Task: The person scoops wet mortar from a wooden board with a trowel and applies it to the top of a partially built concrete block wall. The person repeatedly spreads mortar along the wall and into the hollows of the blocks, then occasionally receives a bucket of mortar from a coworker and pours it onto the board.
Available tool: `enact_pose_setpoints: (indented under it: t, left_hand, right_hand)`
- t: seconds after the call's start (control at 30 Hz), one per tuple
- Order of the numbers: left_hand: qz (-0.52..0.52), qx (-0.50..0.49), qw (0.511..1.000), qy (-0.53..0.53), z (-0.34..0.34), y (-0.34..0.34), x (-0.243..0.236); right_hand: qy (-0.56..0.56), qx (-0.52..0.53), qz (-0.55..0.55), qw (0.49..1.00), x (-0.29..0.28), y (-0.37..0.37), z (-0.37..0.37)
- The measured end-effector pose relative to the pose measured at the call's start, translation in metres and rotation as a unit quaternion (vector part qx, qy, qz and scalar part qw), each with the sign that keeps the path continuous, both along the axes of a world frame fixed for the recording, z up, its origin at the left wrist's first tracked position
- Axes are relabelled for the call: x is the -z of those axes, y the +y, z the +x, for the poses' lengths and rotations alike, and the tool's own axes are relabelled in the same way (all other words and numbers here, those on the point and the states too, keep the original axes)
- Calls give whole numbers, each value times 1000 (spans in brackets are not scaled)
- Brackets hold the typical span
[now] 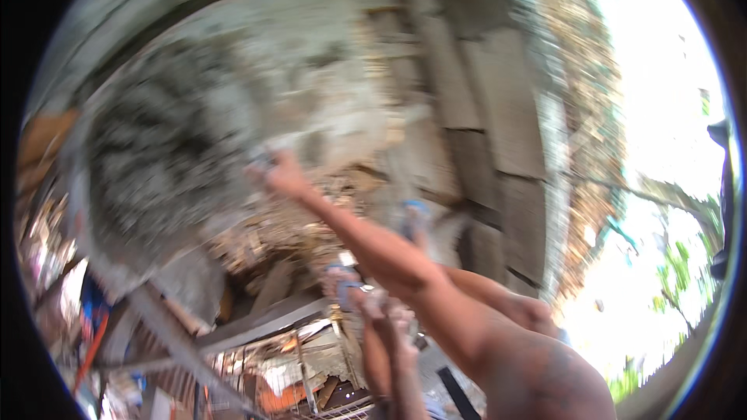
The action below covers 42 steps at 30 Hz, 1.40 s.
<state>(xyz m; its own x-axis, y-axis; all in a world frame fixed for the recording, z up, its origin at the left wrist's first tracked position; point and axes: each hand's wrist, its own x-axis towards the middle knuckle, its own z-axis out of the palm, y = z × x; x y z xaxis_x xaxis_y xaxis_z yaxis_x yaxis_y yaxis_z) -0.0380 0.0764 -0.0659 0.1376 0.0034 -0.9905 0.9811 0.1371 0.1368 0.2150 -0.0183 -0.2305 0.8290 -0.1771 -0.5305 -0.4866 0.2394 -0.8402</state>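
Observation:
A bare arm, which I take for my own right arm, stretches from the lower right toward the middle. At its end my right hand [285, 175] is closed around something small and greyish, too blurred to name. It is at the right edge of a dark grey heap of wet mortar [159, 144], which lies on a pale slab [296, 15]. Lower down, my left hand [394, 316] appears close to another limb, with grey smears on the skin. Motion blur hides its fingers and whatever may be in them.
Blue footwear [415, 208] shows beyond my forearm. Broken rubble [268, 245] lies below the slab. A metal bar [264, 328] and slanting beam [183, 350] cross the lower left. Long grey blocks [502, 101] form an edge on the right, with dry litter [587, 85] beyond.

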Motion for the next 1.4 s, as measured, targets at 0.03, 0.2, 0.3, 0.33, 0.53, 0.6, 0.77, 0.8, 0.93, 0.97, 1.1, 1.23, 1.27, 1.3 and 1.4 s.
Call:
enact_pose_setpoints:
  t: [0.03, 0.2, 0.3, 0.33, 0.53, 0.6, 0.77, 0.8, 0.93, 0.97, 1.1, 1.23, 1.27, 1.3, 1.4]
  left_hand:
    - [2, 22, 1000, 10, -2, -3, 3]
    - [18, 133, 990, 30, -12, -17, 3]
    - [7, 177, 984, 21, -18, -26, 7]
    - [7, 187, 982, 16, -21, -29, 9]
    - [-18, 230, 973, -8, -26, -36, 18]
    - [1, 224, 975, -8, -27, -35, 19]
    - [-18, 249, 968, -25, -31, -39, 17]
    - [-27, 260, 965, -28, -31, -41, 16]
    - [-21, 272, 962, -29, -31, -48, 12]
    - [-23, 277, 960, -28, -32, -49, 12]
    - [-14, 268, 963, -36, -34, -50, 12]
    - [-18, 265, 963, -40, -36, -50, 14]
    - [-21, 269, 962, -39, -36, -51, 14]
    - [-19, 268, 963, -35, -35, -51, 15]
    - [-10, 265, 964, -31, -33, -51, 17]
  right_hand:
    - [-23, 61, 76, 995, -21, -9, -21]
    - [-60, 44, -12, 997, -135, -88, -136]
    - [46, 86, -136, 986, -196, -151, -212]
    - [23, 75, -269, 960, -217, -180, -241]
    - [216, 192, -379, 879, -288, -308, -344]
    - [197, 181, -515, 814, -284, -345, -357]
    - [265, 103, -702, 653, -247, -391, -369]
    - [258, 97, -739, 616, -241, -388, -369]
    - [366, 124, -712, 586, -251, -345, -364]
    - [377, 151, -688, 601, -261, -330, -362]
    - [317, 249, -628, 666, -301, -311, -342]
    - [273, 239, -511, 779, -328, -344, -327]
    - [296, 247, -443, 809, -333, -353, -326]
    - [301, 261, -398, 826, -340, -360, -326]
    - [375, 309, -237, 841, -360, -370, -328]
